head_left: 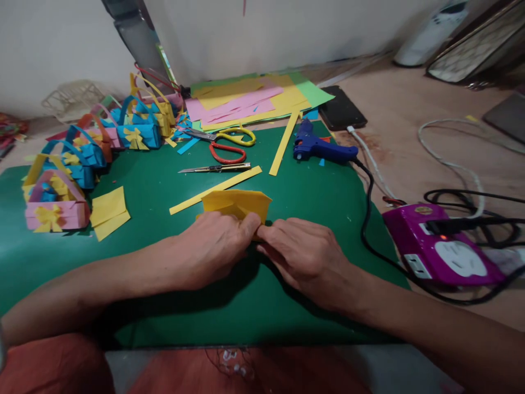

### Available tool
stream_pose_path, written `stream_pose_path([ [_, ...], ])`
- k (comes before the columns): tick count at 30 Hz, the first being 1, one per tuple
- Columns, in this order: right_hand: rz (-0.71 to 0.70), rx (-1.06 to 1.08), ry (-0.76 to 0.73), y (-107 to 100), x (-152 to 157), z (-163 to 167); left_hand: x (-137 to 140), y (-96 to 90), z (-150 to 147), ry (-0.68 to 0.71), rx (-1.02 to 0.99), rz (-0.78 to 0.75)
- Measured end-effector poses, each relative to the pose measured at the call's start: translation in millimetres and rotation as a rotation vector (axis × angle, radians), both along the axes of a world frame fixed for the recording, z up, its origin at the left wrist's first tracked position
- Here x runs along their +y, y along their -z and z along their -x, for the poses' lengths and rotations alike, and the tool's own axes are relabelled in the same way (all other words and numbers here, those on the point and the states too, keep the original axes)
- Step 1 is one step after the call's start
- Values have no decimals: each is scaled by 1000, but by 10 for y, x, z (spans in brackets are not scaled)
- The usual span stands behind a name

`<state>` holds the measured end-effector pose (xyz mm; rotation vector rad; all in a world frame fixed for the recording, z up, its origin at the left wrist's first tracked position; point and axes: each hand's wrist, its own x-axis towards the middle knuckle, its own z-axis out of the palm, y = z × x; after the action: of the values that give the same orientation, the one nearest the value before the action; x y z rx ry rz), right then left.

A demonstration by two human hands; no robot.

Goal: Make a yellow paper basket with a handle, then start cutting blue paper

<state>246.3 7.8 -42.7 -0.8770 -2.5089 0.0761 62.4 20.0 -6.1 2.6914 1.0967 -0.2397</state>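
A folded piece of yellow paper (240,201) is held up over the green mat (172,306), its far edge standing above my knuckles. My left hand (223,238) is closed on the paper from the left, thumb against its near side. Pinching the lower right corner, my right hand (305,249) meets the left thumb with its fingertips. My fingers hide the paper's near part. Just beyond lies a yellow paper strip (215,190), and a second yellow strip (284,143) is farther right. Folded yellow paper pieces (110,212) rest to the left.
Small paper baskets (57,214) line the left side. Scissors (229,143), a craft knife (215,168) and a blue glue gun (322,146) lie beyond my hands. Coloured sheets (254,101) and a black phone (342,108) are at the back. A purple power strip (443,246) with cables sits right.
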Motion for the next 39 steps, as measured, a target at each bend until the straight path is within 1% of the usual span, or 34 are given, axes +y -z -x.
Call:
stream_pose_path([
  [3, -53, -77, 29, -13, -3, 7, -19, -52, -37, -4, 25, 28],
  [6, -88, -97, 27, -23, -14, 5, -41, -118, -84, 9, 71, 62],
  [8, -100, -107, 25, -26, -17, 3, -53, -129, -97, 8, 94, 55],
  [10, -113, -110, 24, -25, -14, 4, -66, -100, -88, 16, 84, 19],
  [13, -129, -109, 18, -20, -3, 11, -85, -6, -54, 42, 54, -81],
  [16, -137, -109, 18, -20, 7, 20, -102, 70, -32, 52, 68, -161],
  [20, -146, -125, 30, -36, 1, 24, -110, 82, -39, 58, 122, -221],
  [27, -148, -139, 49, -38, -20, 13, -133, 50, -59, 27, 205, -250],
  [33, -179, -119, 44, -17, -10, 17, -137, 89, -73, -19, 246, -254],
  [36, -176, -123, 40, -21, -6, 23, -155, 81, -79, -22, 214, -226],
  [39, -160, -128, 47, -47, -6, 13, -213, -47, -38, 17, 60, -187],
])
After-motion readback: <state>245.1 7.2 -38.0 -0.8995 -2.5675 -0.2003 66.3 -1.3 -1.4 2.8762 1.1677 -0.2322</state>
